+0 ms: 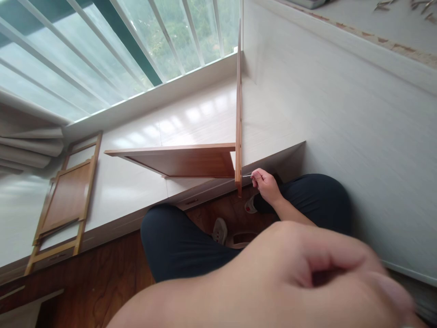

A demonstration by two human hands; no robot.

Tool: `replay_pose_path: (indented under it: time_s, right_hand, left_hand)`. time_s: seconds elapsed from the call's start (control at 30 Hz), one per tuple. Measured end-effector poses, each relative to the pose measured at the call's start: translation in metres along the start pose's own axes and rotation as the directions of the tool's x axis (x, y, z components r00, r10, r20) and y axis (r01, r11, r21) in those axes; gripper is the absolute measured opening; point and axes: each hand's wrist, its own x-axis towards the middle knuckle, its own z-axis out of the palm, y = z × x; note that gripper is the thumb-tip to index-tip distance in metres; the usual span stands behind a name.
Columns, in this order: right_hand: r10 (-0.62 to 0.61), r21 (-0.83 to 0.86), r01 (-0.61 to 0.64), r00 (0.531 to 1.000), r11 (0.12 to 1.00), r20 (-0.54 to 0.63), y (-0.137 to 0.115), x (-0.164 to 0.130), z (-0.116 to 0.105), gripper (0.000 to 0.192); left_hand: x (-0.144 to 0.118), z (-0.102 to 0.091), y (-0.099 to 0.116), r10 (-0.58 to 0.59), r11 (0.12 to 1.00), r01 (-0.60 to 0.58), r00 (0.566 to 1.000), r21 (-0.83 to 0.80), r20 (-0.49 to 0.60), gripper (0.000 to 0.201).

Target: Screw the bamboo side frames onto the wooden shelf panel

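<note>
I sit cross-legged on a wood floor. My right hand reaches between my knees and pinches a thin metal tool. Its tip touches the lower edge of an upright brown wooden panel. A second brown panel meets that upright at a right angle and juts out to the left. My left hand is very close to the camera, blurred, its fingers curled with nothing visible in them. It hides my right forearm.
The panels rest on a white window platform below a barred window. A folded wooden frame lies on the platform at left, near a curtain. A white wall panel stands at right. Slippers are on my feet.
</note>
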Motion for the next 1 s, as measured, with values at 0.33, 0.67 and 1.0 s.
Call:
replay_pose_path:
  time_s: [0.33, 0.67, 1.0]
  right_hand:
    - [-0.04, -0.018, 0.04, 0.999, 0.999, 0.011, -0.002, 0.005, 0.001, 0.046]
    - [-0.037, -0.035, 0.038, 0.999, 0.999, 0.007, 0.0, 0.007, 0.001, 0.048]
    - [-0.034, -0.033, 0.034, 0.999, 0.999, 0.002, -0.001, 0.007, 0.001, 0.048]
  left_hand:
    - [0.045, -0.129, -0.13, -0.16, 0.984, 0.175, 0.939, 0.024, -0.303, 0.035]
    - [0.054, -0.209, -0.223, -0.148, 0.983, 0.178, 0.654, -0.039, -0.742, 0.012]
    - [0.091, -0.224, -0.239, -0.188, 0.962, 0.274, 0.648, -0.004, -0.738, 0.048]
